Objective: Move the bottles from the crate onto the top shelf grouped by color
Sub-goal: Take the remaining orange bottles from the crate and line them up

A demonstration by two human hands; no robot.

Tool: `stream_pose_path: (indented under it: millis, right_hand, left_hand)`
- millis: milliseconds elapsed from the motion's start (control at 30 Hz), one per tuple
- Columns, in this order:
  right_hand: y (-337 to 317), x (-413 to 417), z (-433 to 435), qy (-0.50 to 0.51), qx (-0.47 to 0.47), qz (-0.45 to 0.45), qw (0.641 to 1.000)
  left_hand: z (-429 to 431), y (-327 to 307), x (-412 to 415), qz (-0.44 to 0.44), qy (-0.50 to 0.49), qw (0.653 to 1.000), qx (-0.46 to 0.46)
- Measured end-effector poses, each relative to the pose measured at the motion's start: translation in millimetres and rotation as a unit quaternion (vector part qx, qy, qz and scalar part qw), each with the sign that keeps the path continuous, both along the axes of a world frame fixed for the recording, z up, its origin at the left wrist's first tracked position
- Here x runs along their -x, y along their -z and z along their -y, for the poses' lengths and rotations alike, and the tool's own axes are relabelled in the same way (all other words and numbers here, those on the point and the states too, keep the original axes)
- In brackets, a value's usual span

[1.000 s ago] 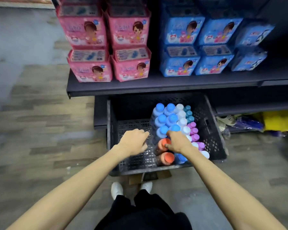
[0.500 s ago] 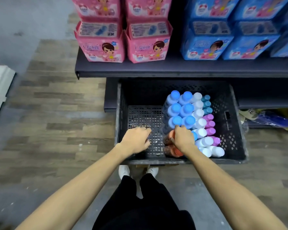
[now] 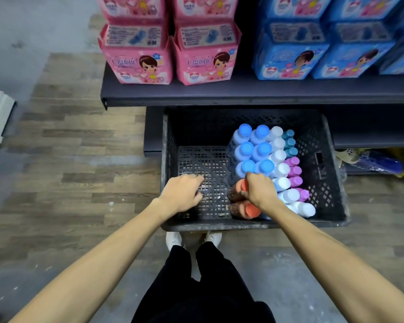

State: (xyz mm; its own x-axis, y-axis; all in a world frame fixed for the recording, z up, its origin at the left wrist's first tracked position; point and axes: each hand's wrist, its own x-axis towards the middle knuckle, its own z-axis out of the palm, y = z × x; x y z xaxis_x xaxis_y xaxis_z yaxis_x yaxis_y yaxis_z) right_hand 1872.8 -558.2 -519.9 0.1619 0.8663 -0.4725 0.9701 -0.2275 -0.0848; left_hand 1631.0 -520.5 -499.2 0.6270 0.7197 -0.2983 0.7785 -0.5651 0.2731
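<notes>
Two orange bottles — three teal bottles (one crate).

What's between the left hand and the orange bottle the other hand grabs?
Just bare crate floor, in the head view. The left hand holds nothing; the right hand grips the orange-capped bottle.

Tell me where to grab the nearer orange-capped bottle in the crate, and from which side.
Grip the nearer orange-capped bottle round its brown body below the cap, from the left, where the crate floor is open. White-capped bottles crowd its right; the right hand grips the farther orange-capped bottle.
</notes>
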Motion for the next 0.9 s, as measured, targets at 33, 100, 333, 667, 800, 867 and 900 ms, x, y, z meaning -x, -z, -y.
stream_pose_path:
  millis: [33,100,333,667,800,867,900]
  right_hand:
    - [-5,0,0,0.0,-0.013,-0.009,1.0]
    - [-16,0,-1,0.002,-0.037,-0.027,0.999]
    - [-75,7,-17,0.0,-0.119,-0.076,0.99]
    - [-204,26,-56,-0.093,-0.219,-0.074,0.968]
    - [-255,32,-75,-0.109,-0.27,-0.115,0.95]
    - [-277,36,-83,-0.112,-0.289,-0.129,0.942]
    - [-288,38,-87,-0.114,-0.296,-0.137,0.938]
  left_hand:
    - [-3,-2,2,0.001,-0.003,1.0,-0.005]
    - [-7,-8,2,0.002,-0.007,1.0,-0.016]
    - [-21,-29,-9,0.01,-0.007,0.999,-0.03]
    - [-48,-84,-13,0.028,-0.022,0.996,-0.084]
    - [-60,-111,-13,0.077,-0.062,0.99,-0.101]
    - [-66,-128,-14,0.118,-0.081,0.983,-0.111]
    - [-69,-137,-14,0.137,-0.091,0.98,-0.117]
